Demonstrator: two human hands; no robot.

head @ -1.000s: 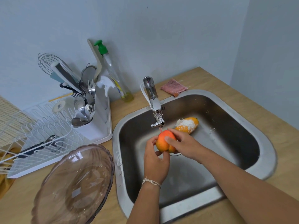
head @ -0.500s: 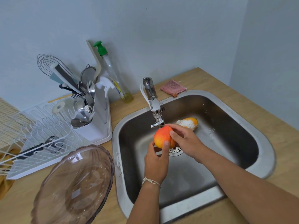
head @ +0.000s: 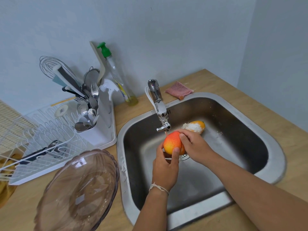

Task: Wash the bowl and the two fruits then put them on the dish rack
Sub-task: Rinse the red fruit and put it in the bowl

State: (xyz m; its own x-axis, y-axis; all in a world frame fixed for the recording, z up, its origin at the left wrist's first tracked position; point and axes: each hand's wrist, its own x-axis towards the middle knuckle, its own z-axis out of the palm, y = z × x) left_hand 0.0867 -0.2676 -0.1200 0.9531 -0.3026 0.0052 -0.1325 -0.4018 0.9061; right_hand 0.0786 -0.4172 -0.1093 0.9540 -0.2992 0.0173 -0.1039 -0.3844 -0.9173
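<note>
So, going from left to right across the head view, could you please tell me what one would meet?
Dish rack → cutlery holder → soap bottle → tap → orange-red fruit → foamy yellow fruit → right rim of the sink.

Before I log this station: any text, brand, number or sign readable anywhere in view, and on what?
None can be read.
Soap bottle: yellow and blue label low on the bottle, print too blurred to read.
Round sticker on the dish rack: dark code-like square, too small to read.
Bowl: pale rectangular patch, no readable text.
</note>
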